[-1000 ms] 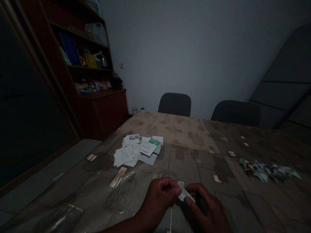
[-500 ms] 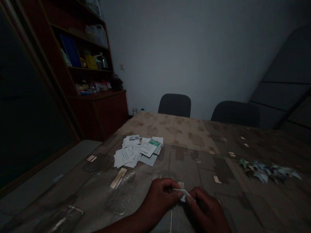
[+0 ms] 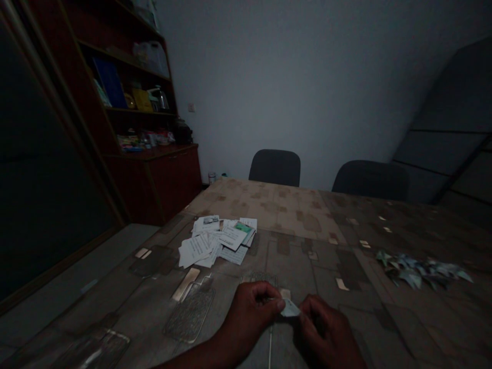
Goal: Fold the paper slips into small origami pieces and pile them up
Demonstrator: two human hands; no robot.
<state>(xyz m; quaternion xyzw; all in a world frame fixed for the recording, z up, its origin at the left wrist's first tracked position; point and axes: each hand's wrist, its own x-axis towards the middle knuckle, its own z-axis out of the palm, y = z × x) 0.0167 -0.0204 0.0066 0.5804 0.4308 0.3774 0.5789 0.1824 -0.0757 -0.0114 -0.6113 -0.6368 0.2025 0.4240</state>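
Note:
A small piece of folded paper (image 3: 290, 308), pale and roughly triangular, is held above the near part of the table between my two hands. My left hand (image 3: 257, 310) pinches its left end between thumb and forefinger. At its right corner, the closed fingertips of my right hand (image 3: 326, 328) grip the paper. Beyond my left hand lies a loose pile of printed paper slips (image 3: 215, 241), one with a green patch. Off to the right sits a cluster of folded paper pieces (image 3: 423, 270), their exact shapes hard to make out in the dim light.
The table (image 3: 269, 200) has a patterned brown cover. Two dark chairs (image 3: 274, 166) stand at its far edge. A red-brown cabinet (image 3: 172, 177) with loaded shelves is at the left, and a pale wall (image 3: 292, 77) rises behind.
The folded paper has turned, so more of its flat face shows. My right hand's fingertips have shifted slightly along it, while my left hand keeps its pinch.

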